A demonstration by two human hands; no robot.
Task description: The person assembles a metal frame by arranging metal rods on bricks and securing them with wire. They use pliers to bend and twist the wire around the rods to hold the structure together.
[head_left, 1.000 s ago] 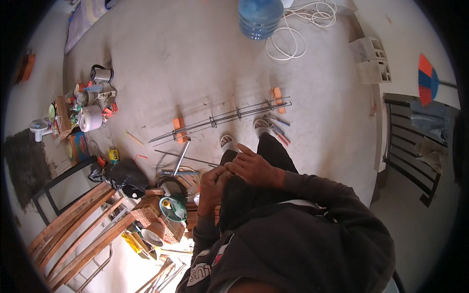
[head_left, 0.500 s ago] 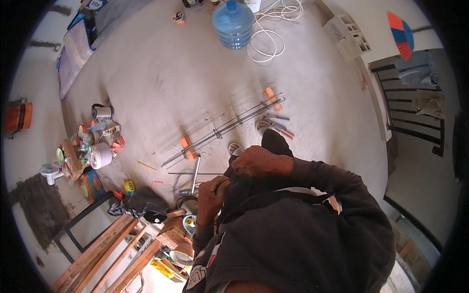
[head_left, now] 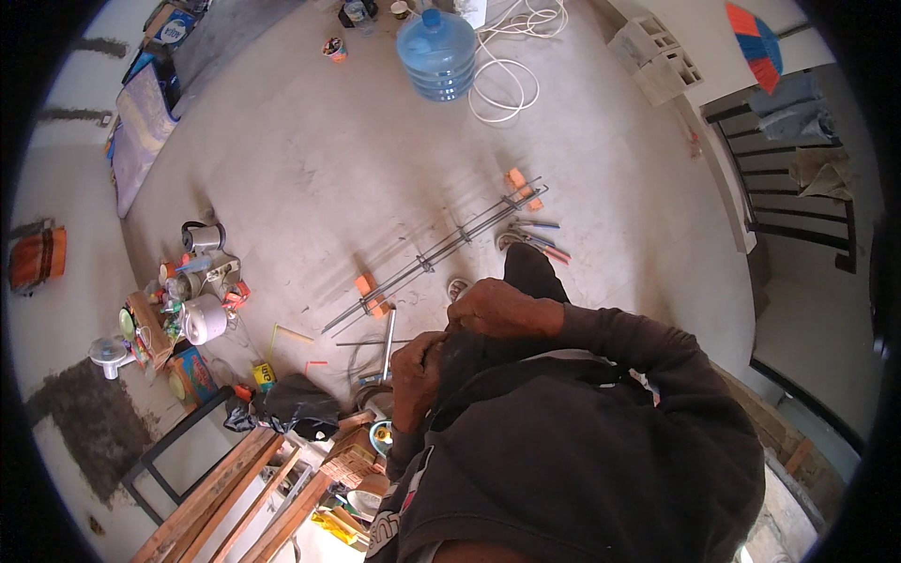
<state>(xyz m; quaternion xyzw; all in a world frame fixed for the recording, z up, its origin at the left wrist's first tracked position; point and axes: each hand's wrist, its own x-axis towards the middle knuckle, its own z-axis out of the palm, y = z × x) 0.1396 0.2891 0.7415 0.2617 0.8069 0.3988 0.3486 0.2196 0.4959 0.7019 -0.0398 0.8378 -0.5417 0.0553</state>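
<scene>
Grey concrete flooring (head_left: 310,159) is spreading out under the person, with a long welded cage of thin steel rods (head_left: 441,251) lying across it on orange brick pieces (head_left: 368,286). Just below that cage, the left hand (head_left: 416,368) and right hand (head_left: 497,308) are meeting close together over a dark garment (head_left: 469,355), fingers curled; whether they are pinching it cannot be told. Well beyond the cage, a blue plastic water jug (head_left: 437,54) is standing.
</scene>
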